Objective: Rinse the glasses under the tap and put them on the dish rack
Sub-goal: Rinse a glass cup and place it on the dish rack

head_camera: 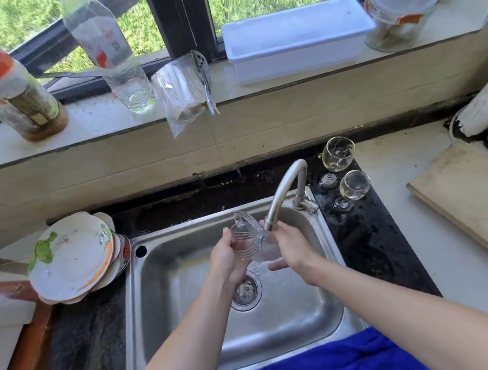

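Note:
A clear stemmed glass [248,240] lies tilted under the spout of the steel tap [284,192], over the steel sink [324,307]. Water splashes below it towards the drain. My left hand [226,257] grips the glass from the left. My right hand [291,248] is on its right side, fingers wrapped round the bowl. Two more stemmed glasses [337,154] [354,185] stand upright on the dark wet counter right of the tap. No dish rack is plainly visible.
Stacked plates [72,258] lean at the sink's left. A blue cloth [334,362] lies over the front rim. A wooden board [484,203] sits at right. The windowsill holds a jar [7,91], a bottle [113,53], a white tub [298,38] and a lidded jar [402,5].

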Tool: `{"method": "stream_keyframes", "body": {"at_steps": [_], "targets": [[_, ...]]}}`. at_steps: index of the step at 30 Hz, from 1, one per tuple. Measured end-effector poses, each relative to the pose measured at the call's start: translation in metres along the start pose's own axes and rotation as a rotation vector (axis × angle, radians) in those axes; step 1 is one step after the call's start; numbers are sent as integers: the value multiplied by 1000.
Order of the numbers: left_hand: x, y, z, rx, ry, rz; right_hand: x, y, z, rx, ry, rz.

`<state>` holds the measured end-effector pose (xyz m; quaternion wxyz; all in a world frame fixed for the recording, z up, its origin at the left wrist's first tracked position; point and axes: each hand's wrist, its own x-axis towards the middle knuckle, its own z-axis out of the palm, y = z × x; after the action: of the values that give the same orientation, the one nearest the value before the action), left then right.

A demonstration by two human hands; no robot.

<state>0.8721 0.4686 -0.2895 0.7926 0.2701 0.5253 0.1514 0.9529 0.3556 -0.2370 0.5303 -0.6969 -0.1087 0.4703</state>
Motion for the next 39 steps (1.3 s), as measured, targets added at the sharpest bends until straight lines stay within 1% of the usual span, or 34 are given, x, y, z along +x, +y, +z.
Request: {"method": "stream_keyframes", "body": {"at_steps": [1,2,3,4,7,8,10,12,13,14,15,16,18,19,20,21,23,24,27,28,30,31,33,34,35,37,39], "targets": [[0,-4,0,-2,-23,-13,1,-7,-1,74,52,83],[0,-7,-1,11,-35,-20,3,-12,-3,92,111,143],[-2,-10,-2,14,-46,-19,5,-12,-6,31,140,157],[-1,-12,-5,24,-60,-22,5,-7,-8,-66,128,110],[-3,-10,-7,97,-97,-22,-1,10,-13,-225,-24,-63],[-5,-10,-8,147,-117,-19,0,15,-18,-311,-36,-114],[-10,-7,-11,233,-157,-22,3,18,-29,-564,-35,-281],[-12,-5,-12,245,-222,-16,4,18,-39,-785,-73,-477],[-14,-4,-12,226,-259,-12,4,17,-44,-811,-86,-529],[-14,-5,-11,197,-286,-8,2,15,-47,-752,-78,-534],[-15,-5,-9,162,-304,-1,0,13,-49,-617,-59,-467],[-16,-6,-8,131,-306,8,-2,10,-50,-420,-42,-348],[-17,-7,-4,118,-296,47,-4,3,-50,8,-36,-33],[-20,-8,-2,149,-304,74,-5,0,-49,165,-48,117],[-24,-8,0,206,-322,95,-5,-1,-49,274,-56,206],[-29,-6,2,257,-340,105,-4,-2,-51,341,-42,245],[-35,1,2,331,-354,61,-3,-1,-60,317,-44,219],[-36,5,1,347,-346,11,-1,0,-65,216,-70,156],[-33,15,5,431,-259,-105,1,-6,-73,-215,-196,-77],[-34,15,8,463,-225,-110,2,-8,-72,-305,-222,-133],[-35,13,14,423,-170,-95,1,-11,-67,-368,-216,-202],[-35,12,14,361,-151,-80,1,-9,-65,-313,-177,-184],[-38,9,11,226,-148,-53,1,-4,-65,-53,-111,-11],[-41,6,8,163,-156,-46,0,0,-65,71,-120,94],[-43,1,4,112,-168,-40,-2,2,-64,125,-153,182],[-47,-9,-6,41,-189,-36,-5,6,-60,80,-220,280],[-48,-12,-15,5,-207,-40,-5,6,-58,18,-239,308]]}}
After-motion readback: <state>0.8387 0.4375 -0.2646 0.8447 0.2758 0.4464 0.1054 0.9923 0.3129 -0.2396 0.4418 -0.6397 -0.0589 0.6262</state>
